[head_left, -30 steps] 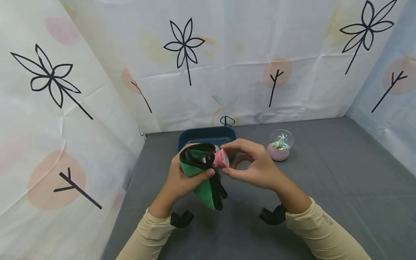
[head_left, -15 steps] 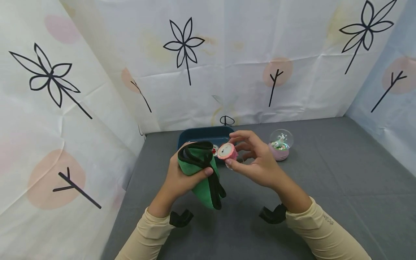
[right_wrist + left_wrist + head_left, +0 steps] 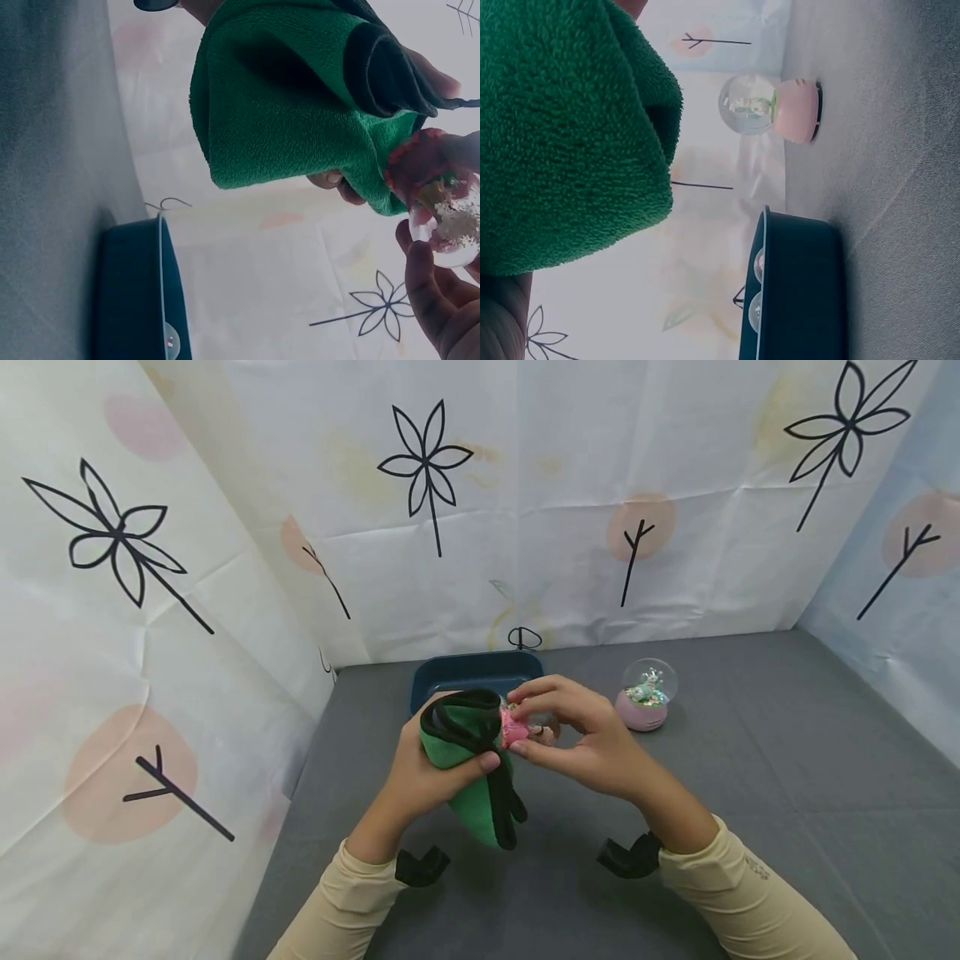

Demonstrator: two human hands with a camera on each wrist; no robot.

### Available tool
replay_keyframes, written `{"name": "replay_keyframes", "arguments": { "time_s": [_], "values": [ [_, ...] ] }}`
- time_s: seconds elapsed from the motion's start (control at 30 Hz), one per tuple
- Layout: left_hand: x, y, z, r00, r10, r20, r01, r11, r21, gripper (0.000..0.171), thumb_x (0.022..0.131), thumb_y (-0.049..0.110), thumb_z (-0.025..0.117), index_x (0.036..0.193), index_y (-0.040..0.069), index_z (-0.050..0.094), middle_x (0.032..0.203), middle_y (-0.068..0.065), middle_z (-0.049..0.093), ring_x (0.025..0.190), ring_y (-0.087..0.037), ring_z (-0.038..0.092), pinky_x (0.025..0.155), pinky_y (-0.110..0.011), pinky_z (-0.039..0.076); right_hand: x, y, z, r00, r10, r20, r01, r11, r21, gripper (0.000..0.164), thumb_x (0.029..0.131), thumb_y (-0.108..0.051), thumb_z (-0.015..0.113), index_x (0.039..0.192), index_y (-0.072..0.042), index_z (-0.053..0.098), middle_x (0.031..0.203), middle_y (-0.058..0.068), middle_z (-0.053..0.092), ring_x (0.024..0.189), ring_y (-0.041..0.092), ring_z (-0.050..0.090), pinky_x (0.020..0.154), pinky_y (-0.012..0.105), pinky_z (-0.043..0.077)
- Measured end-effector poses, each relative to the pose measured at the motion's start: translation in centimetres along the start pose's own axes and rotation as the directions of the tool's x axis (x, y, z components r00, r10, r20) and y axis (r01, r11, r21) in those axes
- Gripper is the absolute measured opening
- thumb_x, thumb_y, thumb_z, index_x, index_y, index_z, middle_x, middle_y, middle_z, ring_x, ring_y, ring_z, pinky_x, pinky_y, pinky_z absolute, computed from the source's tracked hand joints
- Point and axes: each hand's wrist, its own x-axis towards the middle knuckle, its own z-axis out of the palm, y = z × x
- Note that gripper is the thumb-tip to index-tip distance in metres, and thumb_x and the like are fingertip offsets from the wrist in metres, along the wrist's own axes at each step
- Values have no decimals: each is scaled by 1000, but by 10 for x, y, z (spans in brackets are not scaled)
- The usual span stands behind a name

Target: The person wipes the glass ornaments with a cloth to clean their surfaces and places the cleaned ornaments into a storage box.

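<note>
While pinching a small snow globe (image 3: 513, 729) with frilled pink base and clear dome in the right hand (image 3: 592, 743), grips a folded green terry towel (image 3: 480, 806) with black edging in the left hand (image 3: 420, 777). Holds the globe above the table, base toward 9 o'clock, right by the towel's edge; impossible to tell if touching. Shows pale and green contents within the dome clearly in the right wrist view, mostly covered by fingers in the head view. Reveals, in the left wrist view, two clear domes (image 3: 755, 311) inside a dark-blue rectangular tray (image 3: 476, 675), placed at 11 o'clock from the held globe. Includes, between 2 and 3 o'clock, an upright lilac-based glitter globe (image 3: 645, 697) on grey cloth (image 3: 750, 777). Bounded at 12 by a white fabric backdrop (image 3: 562, 568) printed with black line flowers.
</note>
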Motion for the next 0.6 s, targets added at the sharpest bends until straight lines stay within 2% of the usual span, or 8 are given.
{"name": "replay_keyframes", "arguments": {
  "time_s": [0.2,0.47,0.6],
  "values": [
    [-1,-3,1,1000,-9,8,9,1000,-1,63,86,43,89,137,16,64,126,-8,70,106,-21,71,92,-34,63,0,1,1,999,-42,28,42,999,-6,40,76,7,89,113,-7,81,123,16,70,94,15,68,69,24,55],
    [0,-3,0,1000,14,5,-14,1000,-20,64,87,41,90,137,13,63,123,-11,70,105,-22,72,90,-35,64,-3,0,-3,994,3,110,-9,999,53,52,78,13,80,126,-3,75,127,13,60,89,14,66,71,27,62],
    [0,-2,-1,1000,0,5,0,1000,3,64,87,39,90,138,14,63,124,-10,70,107,-21,71,91,-34,63,-2,0,-4,995,6,97,-14,996,83,54,78,15,80,130,1,71,127,15,63,95,16,67,72,30,63]
  ]
}}
